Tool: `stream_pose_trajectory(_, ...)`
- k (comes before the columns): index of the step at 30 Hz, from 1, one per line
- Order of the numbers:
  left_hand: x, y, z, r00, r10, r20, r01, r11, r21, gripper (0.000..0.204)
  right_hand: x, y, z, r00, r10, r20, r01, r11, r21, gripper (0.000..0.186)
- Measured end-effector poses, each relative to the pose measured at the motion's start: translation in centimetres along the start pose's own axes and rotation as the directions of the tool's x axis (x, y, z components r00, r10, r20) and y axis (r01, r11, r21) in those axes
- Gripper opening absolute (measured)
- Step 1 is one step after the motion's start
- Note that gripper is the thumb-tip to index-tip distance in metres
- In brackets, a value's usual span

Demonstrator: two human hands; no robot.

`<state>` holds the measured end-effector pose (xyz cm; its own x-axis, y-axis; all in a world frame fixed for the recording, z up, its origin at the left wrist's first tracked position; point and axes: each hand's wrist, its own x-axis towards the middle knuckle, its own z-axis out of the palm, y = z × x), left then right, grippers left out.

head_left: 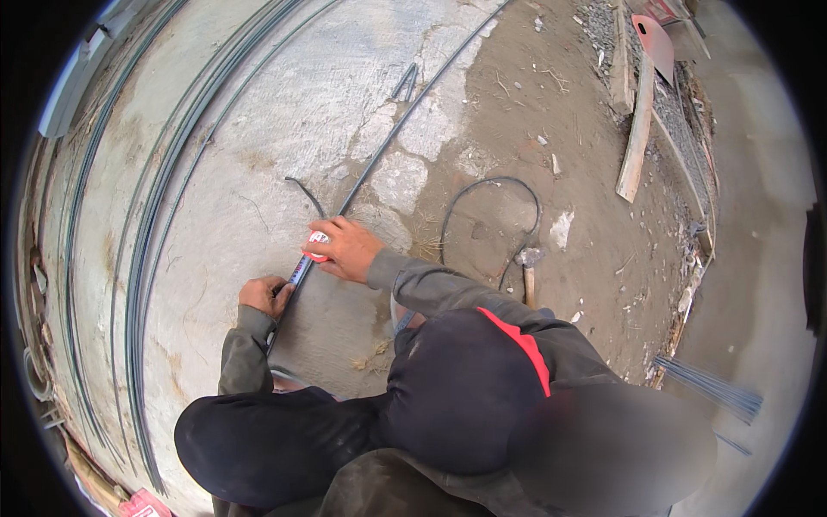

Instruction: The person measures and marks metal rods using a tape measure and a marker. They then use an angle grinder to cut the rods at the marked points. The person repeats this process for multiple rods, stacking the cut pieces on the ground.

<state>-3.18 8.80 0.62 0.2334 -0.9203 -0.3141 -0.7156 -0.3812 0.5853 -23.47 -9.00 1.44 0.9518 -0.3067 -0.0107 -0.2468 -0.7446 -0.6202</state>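
My right hand grips a red and white tape measure on a long dark steel bar lying on the concrete. The blade is pulled out along the bar toward the lower left. My left hand has its fingers closed at the blade's lower end, on or against the bar; its fingertips are partly hidden. A short piece of dark bar or cable lies just above the tape. To the right, a hammer with a wooden handle lies on the dirt near a looped black cable.
Long bundled bars run along the left. Short bar pieces lie farther up on the cracked concrete. Wooden boards, gravel and a pink sheet line the right edge. More bars stick out at lower right.
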Motion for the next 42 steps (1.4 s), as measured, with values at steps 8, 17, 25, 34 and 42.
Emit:
stream_pose_trajectory(8, 2.5, 0.8, -0.1, 0.986, -0.122, 0.118, 0.132, 0.987, -0.086, 0.021, 0.7, 0.8, -0.7, 0.999, -0.029, 0.039, 0.029, 0.999, -0.017, 0.05)
stream_pose_trajectory(17, 3.9, 0.5, -0.7, 0.971, -0.1, 0.218, 0.105, 0.994, -0.01, 0.023, 0.9, 16.2, -11.2, 0.621, 0.47, -0.628, -0.46, 0.867, 0.194, 0.019)
stream_pose_trajectory(25, 3.5, -0.6, -0.2, 0.973, -0.114, 0.202, 0.13, 0.989, -0.068, 0.022, 0.3, 31.6, -17.7, 0.485, 0.695, -0.53, -0.813, 0.582, 0.02, 0.023)
stream_pose_trajectory(34, 4.2, -1.0, -0.7, 0.961, -0.106, 0.257, 0.111, 0.994, -0.005, 0.023, -2.1, 36.1, -16.9, 0.593, 0.611, -0.525, -0.804, 0.481, -0.349, 0.033)
stream_pose_trajectory(42, 3.2, -1.3, -0.6, 0.947, -0.141, 0.289, 0.148, 0.989, -0.002, 0.023, -3.0, 3.1, -3.1, 0.864, 0.455, -0.217, -0.375, 0.867, 0.328, 0.013)
